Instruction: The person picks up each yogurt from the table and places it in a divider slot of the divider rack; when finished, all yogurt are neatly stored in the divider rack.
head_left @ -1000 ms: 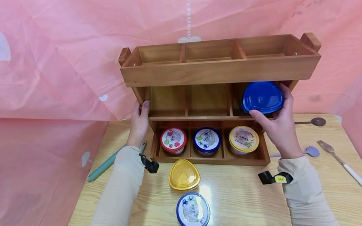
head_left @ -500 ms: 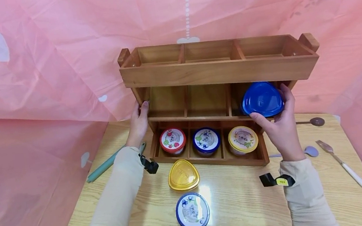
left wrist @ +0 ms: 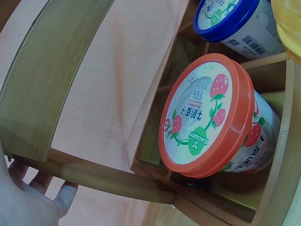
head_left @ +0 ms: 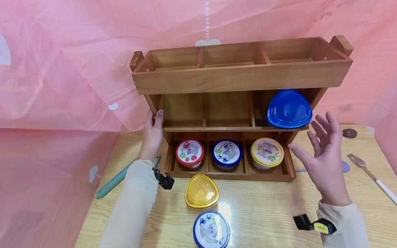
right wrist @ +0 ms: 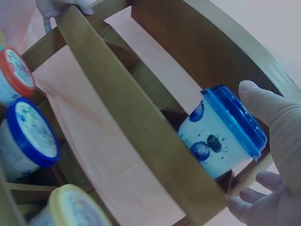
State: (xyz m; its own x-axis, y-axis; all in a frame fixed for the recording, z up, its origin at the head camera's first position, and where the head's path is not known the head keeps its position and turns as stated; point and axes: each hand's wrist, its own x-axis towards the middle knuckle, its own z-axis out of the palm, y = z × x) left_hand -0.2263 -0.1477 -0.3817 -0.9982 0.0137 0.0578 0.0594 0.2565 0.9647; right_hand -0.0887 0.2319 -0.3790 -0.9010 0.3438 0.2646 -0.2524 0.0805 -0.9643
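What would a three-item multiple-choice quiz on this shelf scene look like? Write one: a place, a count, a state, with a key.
1. Where does the blue-lidded cup sit?
A. middle tier, right compartment
B. top tier, left compartment
C. on the table

2. How many cups stand in the bottom tier of the wooden rack?
A. one
B. three
C. five

3. What is the right hand doing?
A. gripping the blue-lidded cup
B. open, holding nothing
C. holding a fork

Key: 1 A, the cup rests in the middle tier's right compartment, under the top tray. 2 B, a red-lidded cup, a blue-rimmed cup and a yellow-lidded cup fill the bottom row. 3 B, its fingers are spread, clear of the cup.
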